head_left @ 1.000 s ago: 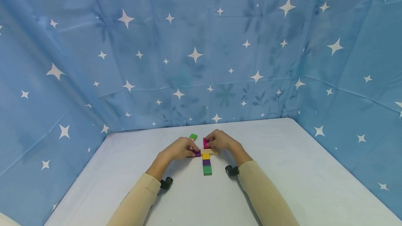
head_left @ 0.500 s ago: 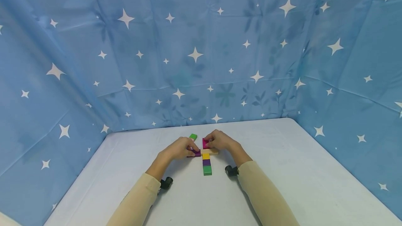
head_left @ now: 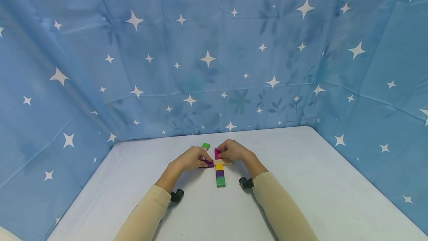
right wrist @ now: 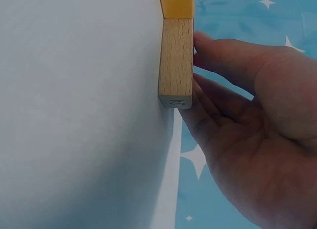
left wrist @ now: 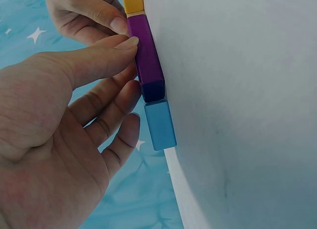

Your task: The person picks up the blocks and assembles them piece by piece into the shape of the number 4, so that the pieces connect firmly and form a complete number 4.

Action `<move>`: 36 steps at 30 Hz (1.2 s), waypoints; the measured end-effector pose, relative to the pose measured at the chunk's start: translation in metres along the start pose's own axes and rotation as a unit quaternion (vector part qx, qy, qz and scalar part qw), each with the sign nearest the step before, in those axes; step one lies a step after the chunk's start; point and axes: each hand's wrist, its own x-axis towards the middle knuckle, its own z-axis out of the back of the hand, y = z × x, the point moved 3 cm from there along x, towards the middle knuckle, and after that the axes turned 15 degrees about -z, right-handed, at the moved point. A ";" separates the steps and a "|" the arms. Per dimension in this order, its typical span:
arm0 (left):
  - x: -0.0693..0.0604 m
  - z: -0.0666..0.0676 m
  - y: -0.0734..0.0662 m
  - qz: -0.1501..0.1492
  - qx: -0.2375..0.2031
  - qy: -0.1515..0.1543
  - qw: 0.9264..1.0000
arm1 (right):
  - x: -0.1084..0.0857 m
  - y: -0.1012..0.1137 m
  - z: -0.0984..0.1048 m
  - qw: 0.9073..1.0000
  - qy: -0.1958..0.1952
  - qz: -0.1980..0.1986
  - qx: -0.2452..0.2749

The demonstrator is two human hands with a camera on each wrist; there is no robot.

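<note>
Near the middle of the table, my left hand (head_left: 190, 158) pinches a long purple block (head_left: 210, 163) lying flat. In the left wrist view a light blue block (left wrist: 160, 125) touches that block's outer end. My right hand (head_left: 233, 150) pinches a pink block (head_left: 217, 151) just behind a plain wooden block (head_left: 221, 162); in the right wrist view the wooden block hides the pink one. Purple and wooden blocks meet end to end. Toward me from their joint runs a row: a yellow block (head_left: 219, 167), a small purple block (head_left: 219, 173) and a green block (head_left: 220, 182).
Beyond the left hand lies another green block (head_left: 206, 145), partly covered by the fingers. A white cloth covers the table (head_left: 301, 192). Behind it hangs a blue curtain (head_left: 207, 84) with white stars. Each wrist wears a black camera mount (head_left: 246, 182).
My right hand has slid the pink block slightly left and a little toward me, close to the wooden block. The left hand has stayed in place on the long purple block.
</note>
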 end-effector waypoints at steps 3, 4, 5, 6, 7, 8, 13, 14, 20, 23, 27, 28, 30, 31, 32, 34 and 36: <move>0.000 0.000 0.000 0.001 0.000 0.000 1.000 | 0.000 0.000 0.000 1.000 -0.001 0.002 0.002; -0.001 0.000 -0.001 0.001 -0.001 0.000 1.000 | 0.000 0.000 0.000 1.000 -0.001 0.004 0.001; -0.001 0.000 -0.001 0.000 -0.002 0.000 1.000 | 0.000 0.000 0.000 1.000 -0.001 0.005 0.000; -0.001 0.000 -0.001 0.000 -0.003 0.000 1.000 | 0.000 0.000 0.000 1.000 -0.001 0.005 -0.001; -0.001 0.000 -0.001 0.000 -0.004 0.000 1.000 | 0.000 0.001 0.000 1.000 -0.002 0.005 -0.002; -0.001 0.000 -0.001 0.000 -0.004 0.000 1.000 | -0.001 0.001 0.000 1.000 -0.002 0.005 -0.003; -0.001 0.000 -0.002 0.000 -0.004 0.000 1.000 | -0.001 0.002 -0.001 1.000 -0.002 -0.002 -0.002; -0.001 0.000 -0.002 0.000 -0.003 0.001 1.000 | -0.001 0.001 -0.002 1.000 -0.003 -0.005 -0.002; -0.001 0.000 -0.001 -0.002 0.001 0.002 1.000 | -0.001 -0.001 -0.002 1.000 -0.007 -0.007 -0.002; 0.000 -0.001 0.000 -0.005 0.002 0.000 1.000 | -0.001 -0.001 -0.002 1.000 -0.007 -0.002 -0.004; 0.000 0.000 0.000 -0.009 0.004 -0.002 1.000 | -0.001 0.000 -0.002 1.000 -0.007 -0.002 -0.003; 0.000 0.000 -0.001 -0.011 0.005 -0.003 1.000 | -0.001 0.000 -0.001 1.000 -0.007 -0.003 -0.003; 0.000 0.000 -0.002 -0.012 0.005 -0.004 1.000 | -0.001 0.000 -0.001 1.000 -0.008 -0.005 -0.002; 0.000 0.000 -0.002 -0.012 0.005 -0.004 1.000 | -0.001 0.000 -0.001 1.000 -0.008 -0.006 -0.001; 0.000 0.000 -0.003 -0.012 0.005 -0.004 1.000 | -0.001 0.000 -0.001 1.000 -0.008 -0.007 0.000; -0.001 0.000 -0.003 -0.011 0.006 -0.002 1.000 | -0.002 0.000 -0.001 1.000 -0.006 -0.010 0.002; -0.001 0.000 -0.003 -0.013 0.007 0.000 1.000 | -0.002 -0.001 -0.002 1.000 -0.005 -0.012 0.004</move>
